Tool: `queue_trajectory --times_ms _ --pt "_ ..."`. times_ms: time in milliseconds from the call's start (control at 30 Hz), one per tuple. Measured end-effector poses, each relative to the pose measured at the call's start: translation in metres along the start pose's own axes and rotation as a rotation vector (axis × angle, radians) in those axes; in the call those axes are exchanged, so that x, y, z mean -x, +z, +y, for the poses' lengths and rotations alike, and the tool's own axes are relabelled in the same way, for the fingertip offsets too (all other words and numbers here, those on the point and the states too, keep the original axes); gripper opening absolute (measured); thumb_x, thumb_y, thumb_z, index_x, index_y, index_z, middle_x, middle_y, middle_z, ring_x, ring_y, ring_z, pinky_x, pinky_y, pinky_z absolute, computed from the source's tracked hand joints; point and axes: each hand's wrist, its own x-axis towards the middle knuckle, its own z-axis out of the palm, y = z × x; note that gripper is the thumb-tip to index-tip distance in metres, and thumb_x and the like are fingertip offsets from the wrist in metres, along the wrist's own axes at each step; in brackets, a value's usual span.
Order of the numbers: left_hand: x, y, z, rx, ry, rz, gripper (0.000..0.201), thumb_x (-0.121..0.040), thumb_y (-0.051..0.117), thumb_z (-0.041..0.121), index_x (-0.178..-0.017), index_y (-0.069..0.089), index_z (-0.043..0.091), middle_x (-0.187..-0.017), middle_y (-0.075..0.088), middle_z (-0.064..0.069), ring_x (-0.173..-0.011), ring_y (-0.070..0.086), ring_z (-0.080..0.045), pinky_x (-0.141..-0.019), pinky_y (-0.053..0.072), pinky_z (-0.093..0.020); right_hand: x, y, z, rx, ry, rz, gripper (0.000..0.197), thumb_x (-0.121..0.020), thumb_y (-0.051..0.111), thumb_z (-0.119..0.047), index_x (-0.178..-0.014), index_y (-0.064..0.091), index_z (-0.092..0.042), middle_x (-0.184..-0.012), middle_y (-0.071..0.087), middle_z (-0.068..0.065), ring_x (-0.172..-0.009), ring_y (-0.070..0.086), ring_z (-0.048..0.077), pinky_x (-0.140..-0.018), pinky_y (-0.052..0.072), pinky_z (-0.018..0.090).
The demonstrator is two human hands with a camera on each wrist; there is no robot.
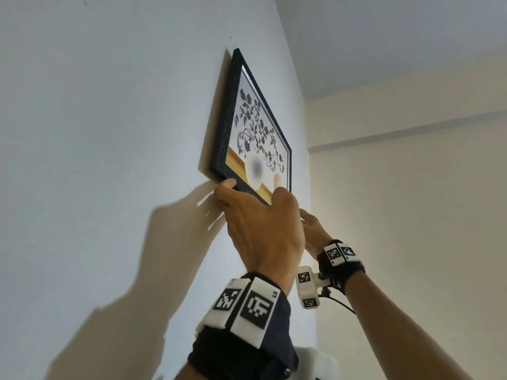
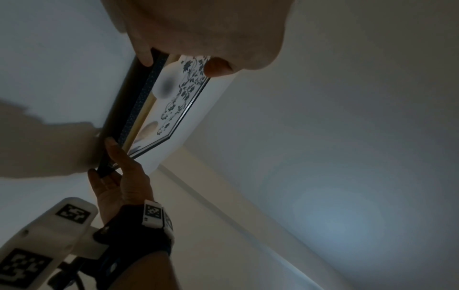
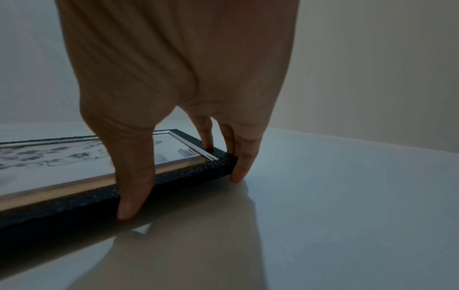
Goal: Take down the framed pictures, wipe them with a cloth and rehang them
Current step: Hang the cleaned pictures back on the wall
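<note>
A framed picture (image 1: 255, 124) with a dark textured frame and a black floral print sits high up against the white wall (image 1: 109, 133). My left hand (image 1: 247, 204) grips its bottom edge near the lower left corner, thumb on the front and fingers behind. My right hand (image 1: 312, 229) holds the lower right corner. In the right wrist view the right hand (image 3: 198, 109) pinches that corner of the frame (image 3: 74, 196), thumb on the outer edge and fingers on the front and side. In the left wrist view both the left hand (image 2: 188, 39) and the right hand (image 2: 119, 176) hold the picture (image 2: 168, 98). No cloth is in view.
The wall's outer corner (image 1: 307, 165) runs just right of the frame, with a beige wall (image 1: 411, 215) and the ceiling (image 1: 384, 37) beyond. A small dark mark (image 1: 230, 37) shows on the wall above the frame. Shadows of my arms fall on the wall at lower left.
</note>
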Motion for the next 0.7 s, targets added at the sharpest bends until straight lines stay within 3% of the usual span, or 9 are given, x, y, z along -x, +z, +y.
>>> queue_trajectory --times_ms 100,200,267,300,367,467,533,633,700 --pt "0.000 -0.007 0.002 -0.082 0.027 -0.001 0.062 -0.095 0.064 0.022 -0.148 0.033 0.016 -0.126 0.047 0.004 -0.112 0.056 -0.022 -0.100 0.050 -0.043 0.003 0.004 -0.002 -0.070 0.002 -0.016 0.051 -0.081 0.076 0.004 -0.127 0.059 -0.010 -0.108 0.074 0.021 -0.091 0.073 0.025 -0.080 0.060 0.030" --pt "-0.001 -0.014 -0.002 -0.135 0.020 -0.011 0.066 -0.096 0.065 0.020 -0.152 0.030 0.015 -0.125 0.045 0.005 -0.110 0.050 -0.019 -0.099 0.047 -0.039 0.002 0.010 0.002 -0.080 0.038 0.015 0.056 -0.081 0.075 0.008 -0.126 0.051 -0.015 -0.117 0.069 0.024 -0.101 0.068 0.031 -0.089 0.057 0.034" --pt "-0.001 -0.017 -0.002 -0.166 0.010 -0.020 0.070 -0.095 0.065 0.019 -0.154 0.029 0.014 -0.135 0.050 0.000 -0.111 0.049 -0.018 -0.096 0.046 -0.036 -0.001 0.009 0.008 -0.080 0.058 0.024 0.084 -0.073 0.083 0.002 -0.145 0.041 -0.012 -0.123 0.066 0.022 -0.112 0.065 0.032 -0.100 0.053 0.041" --pt "-0.002 -0.020 -0.002 -0.174 0.008 -0.018 0.072 -0.094 0.065 0.019 -0.155 0.028 0.014 -0.141 0.051 -0.003 -0.111 0.049 -0.018 -0.097 0.047 -0.037 -0.003 0.011 0.011 -0.079 0.067 0.025 0.103 -0.063 0.090 -0.006 -0.150 0.036 -0.011 -0.125 0.065 0.021 -0.115 0.065 0.032 -0.105 0.050 0.044" --pt "-0.002 -0.023 -0.002 -0.191 0.002 -0.026 0.074 -0.094 0.066 0.019 -0.157 0.026 0.013 -0.148 0.050 -0.006 -0.112 0.048 -0.018 -0.101 0.048 -0.039 -0.003 0.012 0.015 -0.091 0.077 0.018 0.124 -0.044 0.093 -0.019 -0.153 0.033 -0.010 -0.126 0.065 0.020 -0.116 0.065 0.033 -0.109 0.047 0.046" --pt "0.000 -0.027 -0.002 -0.199 0.011 -0.046 0.076 -0.095 0.065 0.017 -0.159 0.025 0.013 -0.146 0.051 -0.003 -0.105 0.049 -0.012 -0.091 0.046 -0.024 -0.001 0.010 0.020 -0.090 0.073 0.008 0.111 -0.060 0.093 -0.010 -0.153 0.033 -0.008 -0.125 0.067 0.019 -0.118 0.064 0.032 -0.111 0.045 0.047" --pt "0.001 -0.030 -0.002 -0.200 0.016 -0.063 0.078 -0.095 0.064 0.015 -0.161 0.023 0.014 -0.140 0.051 0.001 -0.097 0.049 -0.007 -0.084 0.044 -0.014 -0.002 0.012 0.024 -0.082 0.066 0.003 0.104 -0.066 0.092 -0.013 -0.152 0.035 -0.008 -0.122 0.069 0.016 -0.117 0.065 0.030 -0.112 0.044 0.047" --pt "-0.001 -0.033 -0.002 -0.224 0.017 -0.068 0.082 -0.092 0.065 0.014 -0.163 0.022 0.015 -0.136 0.051 0.004 -0.111 0.048 -0.012 -0.099 0.046 -0.032 -0.004 0.015 0.026 -0.086 0.057 0.035 0.087 -0.069 0.090 -0.010 -0.144 0.046 -0.008 -0.113 0.073 0.014 -0.114 0.067 0.030 -0.111 0.045 0.046" --pt "-0.003 -0.035 -0.002 -0.244 0.026 -0.079 0.085 -0.091 0.065 0.014 -0.163 0.021 0.017 -0.133 0.049 0.008 -0.116 0.048 -0.011 -0.099 0.044 -0.033 -0.005 0.019 0.026 -0.078 0.048 0.050 0.060 -0.070 0.089 -0.006 -0.122 0.060 -0.015 -0.107 0.075 0.015 -0.111 0.069 0.031 -0.110 0.047 0.046"
